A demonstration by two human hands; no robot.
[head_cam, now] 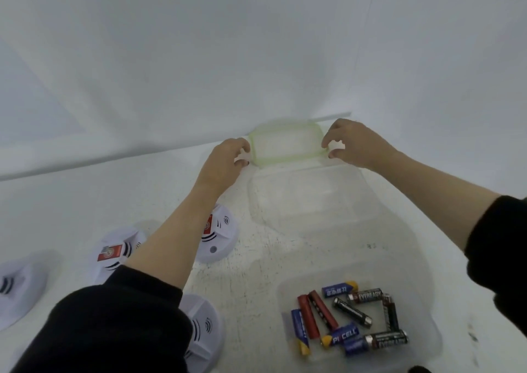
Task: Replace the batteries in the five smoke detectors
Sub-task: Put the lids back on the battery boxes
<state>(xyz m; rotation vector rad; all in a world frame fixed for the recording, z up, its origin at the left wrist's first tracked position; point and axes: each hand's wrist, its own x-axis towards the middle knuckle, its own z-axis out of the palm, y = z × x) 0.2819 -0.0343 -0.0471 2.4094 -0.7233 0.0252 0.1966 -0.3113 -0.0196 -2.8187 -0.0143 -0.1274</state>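
White cloth backdrop point(199, 45) stands behind a white, speckled table point(85, 196) with dark scuff marks at its right side.

Left hand point(228, 159): fingers curled around the left clip tab of a translucent lid point(285, 144) with a green seal. Right hand point(350, 144): fingers and thumb pinching the lid's right clip tab. The lid is held between the two hands at the far end of a clear empty container point(308, 198). Whether the lid touches that container's far rim cannot be told. Both forearms are bare below black sleeves point(114, 330).

Smoke detectors point(219, 233): four white units are in view on the table at the left, all beside or partly under the left forearm. Two of them carry a red label. One lies at the left edge of the picture, and one is near the bottom edge, partly hidden by the sleeve.

Batteries point(345, 335): a loose, mixed lot in red, blue and black casings lies flat inside a second clear tub point(288, 287). The tub is open and stands near the person, on the near side of the empty container.
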